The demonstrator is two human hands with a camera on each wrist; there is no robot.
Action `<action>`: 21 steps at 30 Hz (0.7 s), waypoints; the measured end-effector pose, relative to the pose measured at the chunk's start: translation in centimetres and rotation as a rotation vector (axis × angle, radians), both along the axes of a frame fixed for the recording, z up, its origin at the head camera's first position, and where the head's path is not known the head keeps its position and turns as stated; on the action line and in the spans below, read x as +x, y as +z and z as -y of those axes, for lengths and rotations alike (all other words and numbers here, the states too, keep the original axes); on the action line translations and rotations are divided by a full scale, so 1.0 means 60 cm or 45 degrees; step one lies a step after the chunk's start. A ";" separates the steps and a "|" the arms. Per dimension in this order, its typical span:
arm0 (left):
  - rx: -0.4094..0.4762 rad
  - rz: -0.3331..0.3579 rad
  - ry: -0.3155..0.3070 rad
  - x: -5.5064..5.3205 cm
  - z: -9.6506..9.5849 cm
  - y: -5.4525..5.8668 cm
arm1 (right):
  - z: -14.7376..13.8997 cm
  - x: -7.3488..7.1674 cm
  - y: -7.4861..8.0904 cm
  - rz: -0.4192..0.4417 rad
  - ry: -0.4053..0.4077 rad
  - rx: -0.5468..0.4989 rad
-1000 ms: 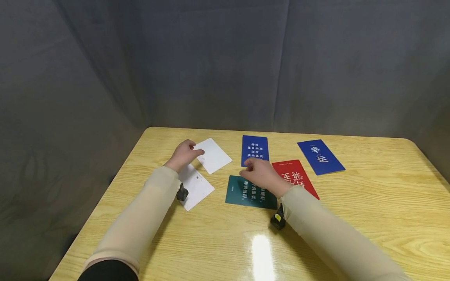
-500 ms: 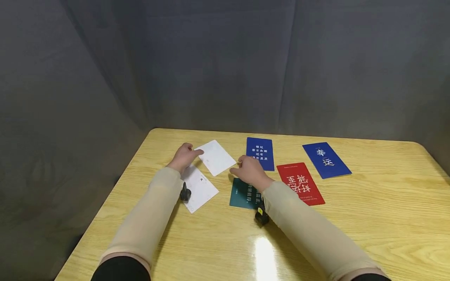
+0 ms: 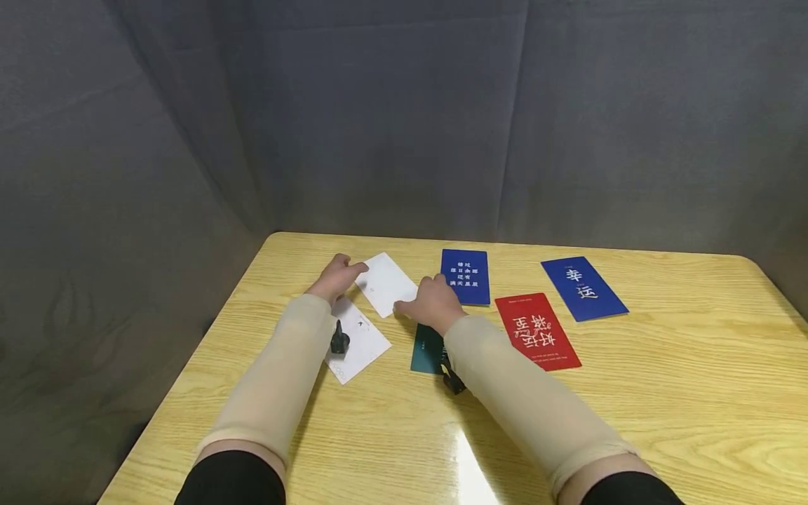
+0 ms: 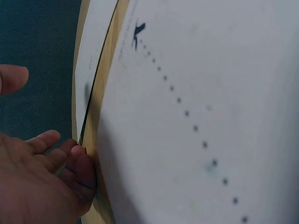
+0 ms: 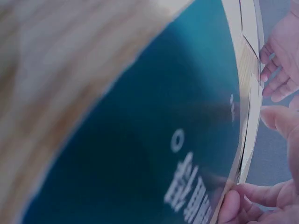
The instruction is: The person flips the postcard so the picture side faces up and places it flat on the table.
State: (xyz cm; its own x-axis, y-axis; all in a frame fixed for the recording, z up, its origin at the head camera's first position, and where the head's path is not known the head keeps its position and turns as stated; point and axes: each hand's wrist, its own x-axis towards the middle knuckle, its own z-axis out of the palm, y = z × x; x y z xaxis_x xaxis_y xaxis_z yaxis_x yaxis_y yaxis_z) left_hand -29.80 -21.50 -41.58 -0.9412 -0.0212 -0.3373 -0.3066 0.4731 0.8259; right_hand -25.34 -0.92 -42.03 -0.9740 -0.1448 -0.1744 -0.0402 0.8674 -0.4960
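Two white cards lie on the wooden table: the farther one (image 3: 385, 280) and a nearer one (image 3: 366, 340) printed with a small bird and a dotted line. At the farther card's left edge is my left hand (image 3: 337, 275), its fingertips (image 4: 78, 150) touching the edge and its thumb raised apart. My right hand (image 3: 432, 301) meets the same card's lower right corner, fingertips (image 5: 231, 203) at the edge and thumb above. Beneath my right hand and wrist lies a green card (image 3: 426, 347), partly hidden.
Right of the green card lies a red card (image 3: 536, 333) with white characters. Behind are a blue card (image 3: 466, 277) and, farther right, another blue card (image 3: 583, 289). A grey cloth (image 3: 379, 126) hangs behind the table (image 3: 682, 365).
My right hand has moved left from over the green card to the farther white card's right corner. My left hand has stayed at that card's left edge.
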 end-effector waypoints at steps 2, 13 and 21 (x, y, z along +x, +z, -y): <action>-0.009 0.007 -0.020 -0.001 -0.003 0.000 | 0.002 -0.002 -0.002 -0.010 0.001 0.033; -0.044 0.005 -0.026 0.001 -0.016 0.005 | -0.003 -0.006 -0.002 0.002 -0.028 0.023; -0.015 -0.034 0.051 0.002 -0.014 0.003 | -0.002 -0.003 -0.001 -0.020 -0.092 -0.173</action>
State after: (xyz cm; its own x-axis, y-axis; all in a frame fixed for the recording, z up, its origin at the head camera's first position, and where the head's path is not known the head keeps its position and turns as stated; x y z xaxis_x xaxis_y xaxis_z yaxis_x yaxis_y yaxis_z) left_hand -29.66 -20.69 -41.39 -0.9480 -0.0627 -0.3119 -0.3037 0.4704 0.8286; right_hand -25.55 -0.79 -42.08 -0.9852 -0.0956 -0.1425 0.0110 0.7933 -0.6087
